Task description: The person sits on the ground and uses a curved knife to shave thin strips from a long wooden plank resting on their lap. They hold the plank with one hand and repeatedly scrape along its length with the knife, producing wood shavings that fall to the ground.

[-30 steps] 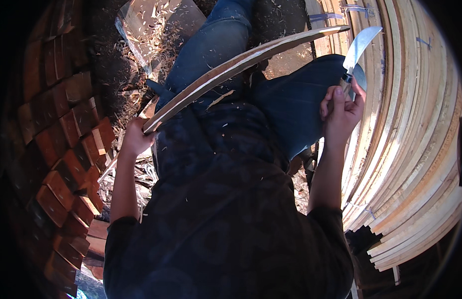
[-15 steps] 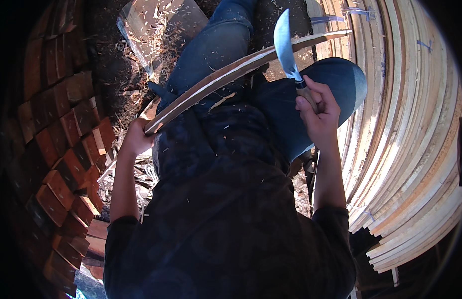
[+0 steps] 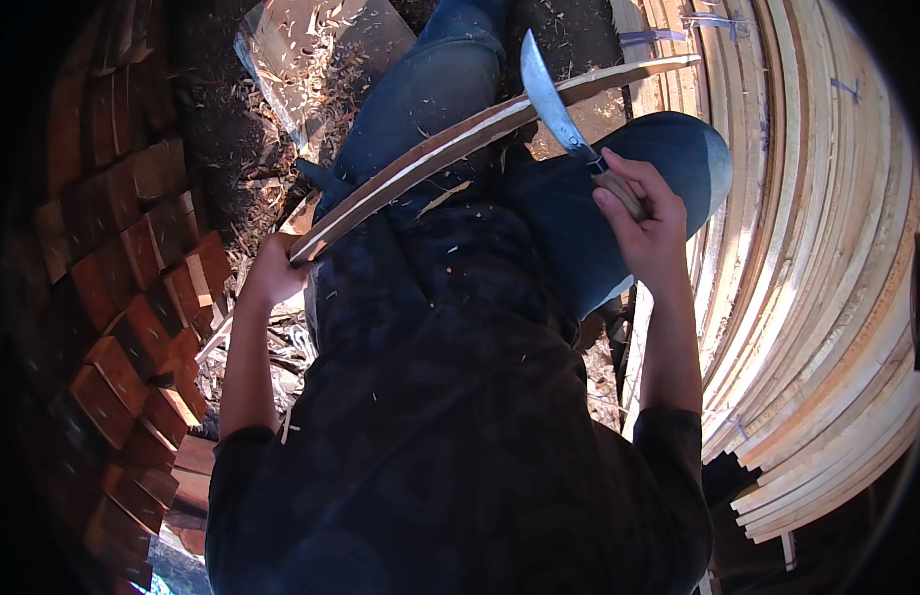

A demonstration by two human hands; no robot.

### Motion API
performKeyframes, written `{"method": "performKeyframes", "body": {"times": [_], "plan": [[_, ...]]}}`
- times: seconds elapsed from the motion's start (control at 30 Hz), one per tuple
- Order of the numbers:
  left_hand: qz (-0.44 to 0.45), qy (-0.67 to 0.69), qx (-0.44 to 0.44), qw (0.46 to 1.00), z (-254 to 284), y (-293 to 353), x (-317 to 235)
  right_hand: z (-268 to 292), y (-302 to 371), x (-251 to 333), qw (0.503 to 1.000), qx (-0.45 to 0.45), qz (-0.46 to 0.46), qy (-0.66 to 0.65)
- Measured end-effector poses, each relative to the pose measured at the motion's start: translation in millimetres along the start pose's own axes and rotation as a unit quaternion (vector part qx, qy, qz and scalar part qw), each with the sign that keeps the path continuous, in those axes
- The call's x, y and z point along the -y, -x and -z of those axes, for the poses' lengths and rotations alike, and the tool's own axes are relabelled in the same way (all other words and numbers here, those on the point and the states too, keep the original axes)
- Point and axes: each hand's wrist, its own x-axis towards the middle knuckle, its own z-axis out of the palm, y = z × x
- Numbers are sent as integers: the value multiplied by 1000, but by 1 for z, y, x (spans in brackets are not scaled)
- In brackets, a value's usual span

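Observation:
My left hand [image 3: 274,273] is closed round the near end of a long wooden strip [image 3: 420,164], brown with a pale stripe along it. The strip slants over my lap, its far end reaching up to the right. In my right hand [image 3: 646,213] is a knife [image 3: 553,102] with a broad curved blade and a wooden handle, gripped by that handle. Its blade lies across the strip's far half as seen from above; whether it touches the wood I cannot tell. A loose curl of wood shaving [image 3: 443,199] rests on my lap.
Long pale wooden strips [image 3: 787,248], some with blue ties, are stacked along the right. Reddish-brown wood blocks [image 3: 113,377] pile up on the left. Ahead lies a flat board [image 3: 326,50] strewn with shavings. My jeans-clad legs [image 3: 618,188] are under the strip.
The knife has tilted further left, its blade tip moving left and slightly nearer. My right hand has shifted a little right and nearer. My left hand and the strip have barely moved.

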Motion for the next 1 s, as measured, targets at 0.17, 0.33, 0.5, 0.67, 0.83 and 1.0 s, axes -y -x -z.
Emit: {"method": "performKeyframes", "body": {"times": [0.17, 0.33, 0.5, 0.67, 0.83, 1.0], "plan": [[-35, -7, -16, 999, -6, 3, 0, 8, -6, 8, 984, -78, -129, -90], [-54, 16, -53, 997, -8, 4, -1, 12, -10, -5, 960, -145, -92, -221], [-5, 9, 9, 1000, -6, -3, 8, -8, -10, -18, 995, -6, 14, -95], [28, 38, -15, 999, -10, 0, 2, -3, -19, -17, 978, -76, -68, -184], [1, 11, -26, 1000, -11, -1, 17, 2, -18, -7, 990, -51, -49, -121], [37, -22, -5, 999, -4, 0, 6, 7, 1, -8, 1000, 11, -4, -28]]}}
